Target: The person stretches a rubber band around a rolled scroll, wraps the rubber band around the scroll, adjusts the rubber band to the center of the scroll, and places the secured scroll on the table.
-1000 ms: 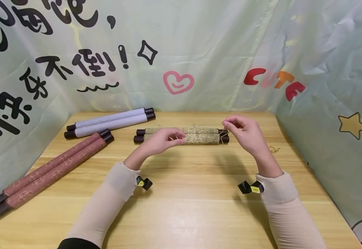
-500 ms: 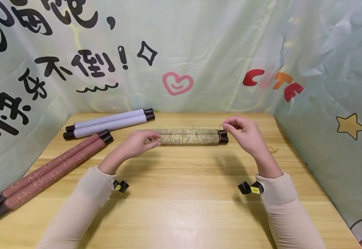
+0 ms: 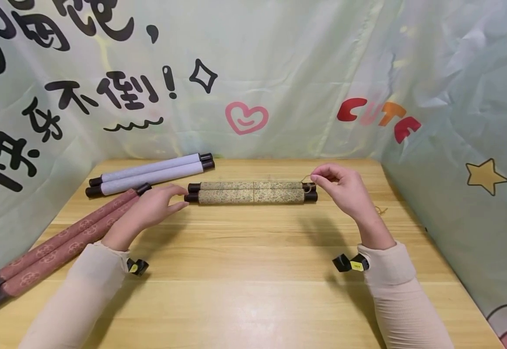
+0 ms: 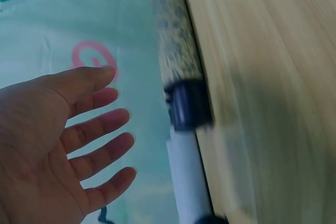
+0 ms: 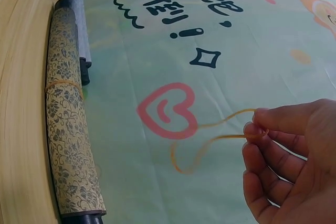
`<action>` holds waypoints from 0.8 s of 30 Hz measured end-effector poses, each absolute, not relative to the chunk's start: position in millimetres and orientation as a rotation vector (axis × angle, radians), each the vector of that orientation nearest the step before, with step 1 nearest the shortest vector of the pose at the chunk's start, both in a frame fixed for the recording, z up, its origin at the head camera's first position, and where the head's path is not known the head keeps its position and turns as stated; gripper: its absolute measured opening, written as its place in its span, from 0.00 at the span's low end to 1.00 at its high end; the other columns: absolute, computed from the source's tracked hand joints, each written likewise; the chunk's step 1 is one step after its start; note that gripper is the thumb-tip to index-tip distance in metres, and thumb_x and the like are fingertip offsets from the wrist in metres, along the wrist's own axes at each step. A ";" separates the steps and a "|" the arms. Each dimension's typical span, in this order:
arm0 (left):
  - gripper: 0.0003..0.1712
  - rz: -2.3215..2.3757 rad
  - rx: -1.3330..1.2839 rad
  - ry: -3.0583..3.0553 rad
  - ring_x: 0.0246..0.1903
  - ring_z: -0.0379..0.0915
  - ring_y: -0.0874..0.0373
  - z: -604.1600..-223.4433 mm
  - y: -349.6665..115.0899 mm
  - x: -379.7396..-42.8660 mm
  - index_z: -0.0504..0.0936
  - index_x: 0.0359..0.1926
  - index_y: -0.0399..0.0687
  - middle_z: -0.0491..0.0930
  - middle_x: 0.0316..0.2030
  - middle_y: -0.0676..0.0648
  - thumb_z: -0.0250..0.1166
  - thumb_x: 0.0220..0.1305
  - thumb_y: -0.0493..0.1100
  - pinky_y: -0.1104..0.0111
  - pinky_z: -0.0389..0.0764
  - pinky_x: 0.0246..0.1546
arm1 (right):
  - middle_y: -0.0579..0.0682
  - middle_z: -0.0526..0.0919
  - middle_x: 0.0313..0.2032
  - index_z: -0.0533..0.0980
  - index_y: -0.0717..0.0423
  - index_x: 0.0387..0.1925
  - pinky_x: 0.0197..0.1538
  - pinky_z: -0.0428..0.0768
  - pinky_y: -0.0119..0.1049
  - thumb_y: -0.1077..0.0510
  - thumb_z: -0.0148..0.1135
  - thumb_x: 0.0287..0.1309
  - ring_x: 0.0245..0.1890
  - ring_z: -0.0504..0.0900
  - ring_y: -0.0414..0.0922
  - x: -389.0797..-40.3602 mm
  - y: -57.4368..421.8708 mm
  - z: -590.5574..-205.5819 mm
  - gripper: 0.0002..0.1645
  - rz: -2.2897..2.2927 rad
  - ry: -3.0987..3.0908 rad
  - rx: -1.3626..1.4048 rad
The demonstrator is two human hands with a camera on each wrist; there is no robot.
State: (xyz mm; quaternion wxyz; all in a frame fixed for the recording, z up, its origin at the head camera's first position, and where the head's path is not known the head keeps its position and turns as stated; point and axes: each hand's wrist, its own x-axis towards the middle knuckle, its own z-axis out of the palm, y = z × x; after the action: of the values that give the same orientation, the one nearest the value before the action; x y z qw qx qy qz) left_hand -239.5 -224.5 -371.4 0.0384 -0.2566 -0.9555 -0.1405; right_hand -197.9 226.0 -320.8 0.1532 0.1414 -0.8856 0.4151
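Note:
My right hand (image 3: 344, 191) pinches a thin yellow rubber band (image 5: 231, 136) between thumb and fingertips, and its slack loop hangs out to the side. Beneath and left of it, two scrolls (image 3: 227, 196) with a tan floral pattern and black end knobs lie side by side on the table. Another band (image 3: 253, 193) circles the middle of this pair. My left hand (image 3: 152, 207) is by the pair's left knobs, fingers spread and slightly bent, holding nothing. In the left wrist view, a gap shows between its fingertips and the black knob (image 4: 190, 105).
Two pale lilac scrolls (image 3: 153, 177) lie at the back left of the wooden table (image 3: 253, 300). Two reddish-brown scrolls (image 3: 61, 247) slant along the left side, partly behind my left arm. A small yellow band (image 3: 381, 210) lies beside my right wrist. Printed cloth walls (image 3: 297, 72) enclose the table.
My left hand has moved left along the tan scrolls, from near their middle to beyond their left end. My right hand stays nearly still, pinching the rubber band.

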 end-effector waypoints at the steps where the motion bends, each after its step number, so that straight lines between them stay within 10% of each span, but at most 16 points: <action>1: 0.21 -0.412 -0.769 -2.932 0.53 0.75 0.42 -372.7 -230.3 -239.8 0.80 0.56 0.42 0.80 0.52 0.40 0.64 0.67 0.50 0.47 0.73 0.54 | 0.52 0.84 0.35 0.82 0.58 0.40 0.31 0.71 0.34 0.53 0.61 0.67 0.34 0.77 0.44 -197.9 226.2 -320.5 0.12 1.189 -2.544 0.402; 24: 0.52 -0.268 -0.325 -3.152 0.62 0.46 0.21 -393.8 -325.8 -242.8 0.60 0.71 0.38 0.56 0.64 0.23 0.64 0.59 0.68 0.24 0.53 0.51 | 0.50 0.84 0.35 0.83 0.57 0.40 0.32 0.71 0.33 0.53 0.61 0.67 0.34 0.77 0.43 -198.6 231.4 -321.0 0.11 1.156 -2.537 0.392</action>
State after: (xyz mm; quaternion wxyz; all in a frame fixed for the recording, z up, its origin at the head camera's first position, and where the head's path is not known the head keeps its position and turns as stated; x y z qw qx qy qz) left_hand -242.8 -325.8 -393.8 -0.0190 -0.1023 -0.9910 -0.0843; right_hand -198.6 231.4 -321.0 0.1622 0.1374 -0.8892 0.4051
